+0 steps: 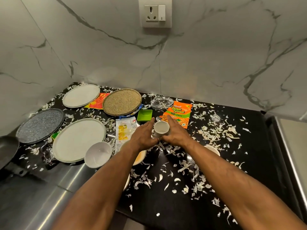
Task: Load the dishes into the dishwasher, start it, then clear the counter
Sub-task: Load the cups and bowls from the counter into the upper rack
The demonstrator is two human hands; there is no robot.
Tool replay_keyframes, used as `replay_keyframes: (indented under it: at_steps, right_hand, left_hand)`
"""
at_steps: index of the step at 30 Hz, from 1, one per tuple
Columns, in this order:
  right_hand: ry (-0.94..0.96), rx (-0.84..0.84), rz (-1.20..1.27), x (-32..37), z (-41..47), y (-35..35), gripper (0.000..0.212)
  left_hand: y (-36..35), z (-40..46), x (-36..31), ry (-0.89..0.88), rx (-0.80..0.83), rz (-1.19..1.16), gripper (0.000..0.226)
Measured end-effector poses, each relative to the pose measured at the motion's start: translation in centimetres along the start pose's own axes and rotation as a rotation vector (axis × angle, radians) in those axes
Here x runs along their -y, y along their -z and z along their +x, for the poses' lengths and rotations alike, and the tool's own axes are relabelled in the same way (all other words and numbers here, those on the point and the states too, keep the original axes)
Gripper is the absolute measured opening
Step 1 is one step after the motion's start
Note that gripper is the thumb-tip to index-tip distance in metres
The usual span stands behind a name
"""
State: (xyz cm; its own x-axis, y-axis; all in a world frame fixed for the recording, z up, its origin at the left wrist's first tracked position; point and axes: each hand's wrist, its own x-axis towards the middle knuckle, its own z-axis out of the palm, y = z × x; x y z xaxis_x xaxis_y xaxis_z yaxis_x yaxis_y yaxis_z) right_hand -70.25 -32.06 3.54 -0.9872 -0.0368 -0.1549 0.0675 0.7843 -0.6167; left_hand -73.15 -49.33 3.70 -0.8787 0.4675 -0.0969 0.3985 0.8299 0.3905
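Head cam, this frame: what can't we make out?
- Cup: grip unclear; both hands flank it, left hand, right hand.
- Orange bowl: mostly under the left forearm.
- Pan: cut by the left edge.
- Bowl behind the right forearm: only its rim shows.
- Dishwasher: not in view.
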Motion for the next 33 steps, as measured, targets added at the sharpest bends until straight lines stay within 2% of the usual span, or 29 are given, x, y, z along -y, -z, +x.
replay_keyframes:
  at_steps: [6,12,16,21,26,33]
  right_hand:
    - [-0.018,0.046,0.044,-0.6,1.5,-0.9,0.106]
    - [-0.042,-0.003,0.098,-0.8,2.0,-1.2,0.096]
    - [-0.010,-0.086,0.161,-0.6,1.5,-0.8,0.075]
    - [0.081,-0.161,0.231,0.6,0.1,0.6,0.066]
    - [0.137,-0.193,0.283,1.1,-1.5,1.0,0.067]
    - [0.096,-0.157,0.392,1.2,-4.3,0.5,0.069]
  left_hand:
    - [-0.3,2.2,0.5,0.014,0.060,-0.038,0.089]
    - [-0.9,3.1,0.9,0.008,0.092,-0.057,0.082]
    - [-0.6,2.8,0.8,-0.016,0.046,-0.067,0.080]
    - [0.6,1.9,0.4,-0.054,-0.040,-0.134,0.074]
    - [1.2,0.4,-0.6,-0.095,-0.099,-0.193,0.071]
    - [1.3,-2.9,-1.8,-0.152,-0.083,-0.211,0.077]
